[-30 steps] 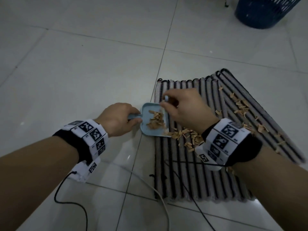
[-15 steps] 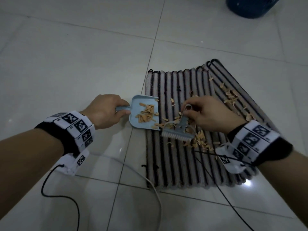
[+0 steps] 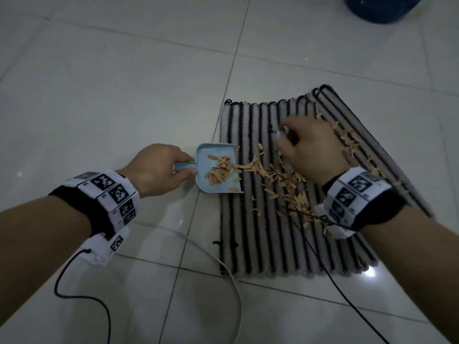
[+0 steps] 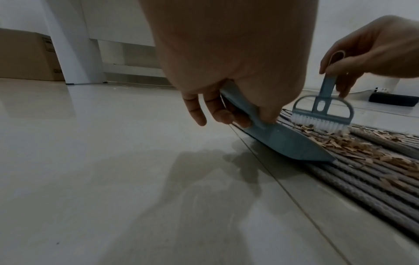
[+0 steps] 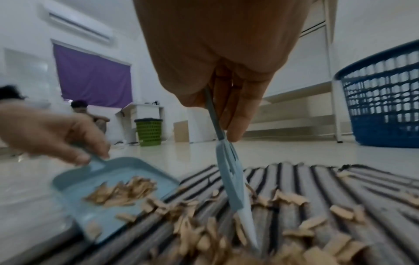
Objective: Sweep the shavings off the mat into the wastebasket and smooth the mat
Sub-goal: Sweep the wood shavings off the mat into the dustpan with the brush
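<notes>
A grey mat with black stripes [image 3: 260, 232] lies on the tiled floor, and tan shavings [image 3: 280, 177] are strewn over its middle and right side. My left hand [image 3: 171, 170] grips the handle of a light blue dustpan [image 3: 216, 170], whose lip rests on the mat's left edge. A small heap of shavings lies in the pan [image 5: 118, 193]. My right hand [image 3: 303, 147] pinches the handle of a small blue brush [image 4: 322, 114]. Its white bristles touch the shavings to the right of the pan [image 5: 233, 181]. The dark blue wastebasket [image 3: 377, 8] stands beyond the mat's far right.
A white cable [image 3: 236, 294] and thin black wires trail across the floor and the mat's near part. The mat's right strip lies skewed [image 3: 372, 150]. Far off stand a green basket [image 5: 148, 130], a seated person [image 5: 90, 114] and a cardboard box [image 4: 27, 57].
My right hand drew the brush away from the dustpan's lip, to the right and farther back over the mat, and set it down on the shavings. The left hand kept the dustpan in place.
</notes>
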Demonstrator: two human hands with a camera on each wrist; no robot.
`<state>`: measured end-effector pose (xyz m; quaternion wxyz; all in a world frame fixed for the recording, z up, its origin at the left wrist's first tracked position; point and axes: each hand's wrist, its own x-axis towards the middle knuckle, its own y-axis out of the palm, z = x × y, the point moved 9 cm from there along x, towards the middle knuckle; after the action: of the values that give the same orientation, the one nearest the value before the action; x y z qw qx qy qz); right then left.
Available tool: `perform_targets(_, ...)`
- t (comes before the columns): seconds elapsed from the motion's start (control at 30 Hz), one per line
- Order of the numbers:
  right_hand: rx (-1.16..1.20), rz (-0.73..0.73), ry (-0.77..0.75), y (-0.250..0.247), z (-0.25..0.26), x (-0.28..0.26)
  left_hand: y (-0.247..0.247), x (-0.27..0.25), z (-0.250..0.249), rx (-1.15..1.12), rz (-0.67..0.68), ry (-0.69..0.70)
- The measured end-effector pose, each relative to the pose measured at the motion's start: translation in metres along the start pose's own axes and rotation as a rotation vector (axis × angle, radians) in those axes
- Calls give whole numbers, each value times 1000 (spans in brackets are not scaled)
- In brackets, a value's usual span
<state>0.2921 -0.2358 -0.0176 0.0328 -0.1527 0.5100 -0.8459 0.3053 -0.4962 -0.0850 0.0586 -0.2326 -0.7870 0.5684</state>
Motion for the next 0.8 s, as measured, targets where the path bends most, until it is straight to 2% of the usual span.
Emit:
perform_targets(0.1, 39, 78, -67, 31, 27, -12, 2, -2, 1, 10, 0, -3)
perform_targets(0.23, 182, 87, -95, 41, 61, -9, 1, -2, -1, 20, -18, 2)
perform_targets(0.37, 227, -4, 20, 17, 48, 7, 1, -2, 0, 23, -17, 0)
perform_targets(0.47, 161, -91, 44, -1, 28, 19, 3, -3, 2, 25, -18, 9)
perform_targets(0.57, 97, -28, 18, 15, 27, 18, 4, -3, 3, 23, -22, 12)
perform_targets(0.7, 145, 93, -118, 52, 64, 2, 4, -3, 0, 38, -26, 21)
perform_targets(0.8, 198, 125, -129, 56, 77, 1, 3, -2, 0, 42, -30, 25)
